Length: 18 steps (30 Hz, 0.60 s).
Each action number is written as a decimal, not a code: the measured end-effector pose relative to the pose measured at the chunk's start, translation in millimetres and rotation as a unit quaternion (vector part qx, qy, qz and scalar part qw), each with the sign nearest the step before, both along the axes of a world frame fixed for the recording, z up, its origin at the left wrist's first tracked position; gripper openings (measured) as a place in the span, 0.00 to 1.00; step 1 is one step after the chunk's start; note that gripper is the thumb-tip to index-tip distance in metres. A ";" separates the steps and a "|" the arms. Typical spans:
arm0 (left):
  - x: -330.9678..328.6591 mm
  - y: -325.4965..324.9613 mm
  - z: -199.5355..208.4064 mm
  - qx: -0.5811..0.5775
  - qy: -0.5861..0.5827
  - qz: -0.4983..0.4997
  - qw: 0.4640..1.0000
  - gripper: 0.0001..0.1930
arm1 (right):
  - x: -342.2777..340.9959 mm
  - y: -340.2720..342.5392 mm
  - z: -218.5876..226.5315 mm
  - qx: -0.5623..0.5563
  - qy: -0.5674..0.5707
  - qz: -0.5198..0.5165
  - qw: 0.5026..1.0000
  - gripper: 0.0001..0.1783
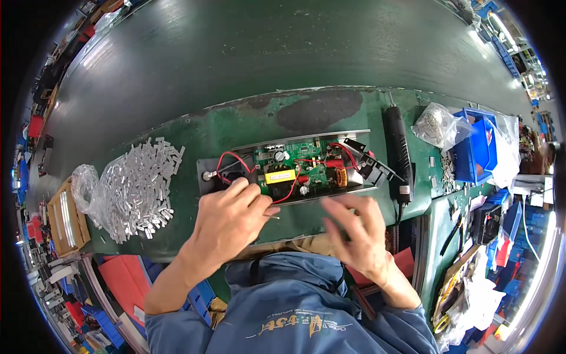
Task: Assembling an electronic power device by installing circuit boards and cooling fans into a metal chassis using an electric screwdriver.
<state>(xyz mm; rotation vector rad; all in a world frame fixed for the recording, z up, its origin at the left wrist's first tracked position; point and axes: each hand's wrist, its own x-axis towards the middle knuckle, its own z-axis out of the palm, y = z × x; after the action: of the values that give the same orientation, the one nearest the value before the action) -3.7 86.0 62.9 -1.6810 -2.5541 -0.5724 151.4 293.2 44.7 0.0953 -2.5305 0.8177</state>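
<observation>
A green circuit board [315, 154] with a yellow-labelled transformer [279, 176] sits in a long open metal housing [330, 193] in front of me. Red wires [236, 156] loop over its left end and across the board. A black plastic end piece [372, 167] stands tilted at the right end. My left hand [230, 221] is closed at the housing's near left edge; a small thin metallic piece [272, 217] shows by its fingertips, and what it grips is hidden. Slightly blurred, my right hand [359, 233] hovers just before the near right edge, fingers apart and holding nothing.
Small metal pieces [141, 189] spill from a clear bag on the left, beside a cardboard box [66, 218]. A black electric screwdriver [398, 144] lies right of the housing. Farther right are a plastic bag of small parts [439, 127] and a blue bin [471, 150].
</observation>
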 end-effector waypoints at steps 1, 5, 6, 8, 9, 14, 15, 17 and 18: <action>4.4 -1.7 1.1 0.004 -0.006 0.010 1.000 0.09 | -9.0 -9.6 5.4 0.019 -0.014 0.003 1.000 0.28; 13.0 -10.7 11.2 -0.005 -0.027 0.061 0.998 0.12 | -50.7 -25.8 0.2 0.040 -0.064 0.089 0.993 0.24; 11.1 -12.7 15.9 -0.006 -0.030 0.062 0.998 0.12 | -56.1 -23.4 -0.6 0.055 -0.061 0.107 0.991 0.18; 7.1 -17.7 25.1 0.043 -0.069 0.086 0.993 0.15 | -59.7 -16.3 -2.3 0.021 -0.046 0.121 0.991 0.15; 2.1 -20.6 27.1 0.042 -0.072 0.091 0.992 0.15 | -60.4 -11.6 -3.3 -0.012 -0.030 0.134 0.990 0.13; -36.3 -12.9 27.0 0.038 -0.050 0.110 0.992 0.32 | -56.0 12.4 10.6 -0.182 -0.094 -0.077 0.976 0.05; -38.1 -7.9 29.1 0.016 -0.055 0.109 0.992 0.35 | -59.2 12.5 9.0 -0.190 -0.091 -0.118 0.970 0.05; -39.4 -0.2 31.6 -0.011 -0.073 0.104 0.992 0.38 | -68.8 8.1 -1.0 -0.115 -0.052 -0.123 0.984 0.06; -41.7 3.7 31.4 -0.036 -0.084 0.101 0.991 0.41 | -72.3 11.2 -9.0 -0.062 -0.030 -0.108 0.992 0.07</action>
<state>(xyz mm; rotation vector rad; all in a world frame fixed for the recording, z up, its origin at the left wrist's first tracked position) -45.4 89.7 94.3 -1.4238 -2.8527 -0.6397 79.0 304.3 35.7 -0.2442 -2.4836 0.8978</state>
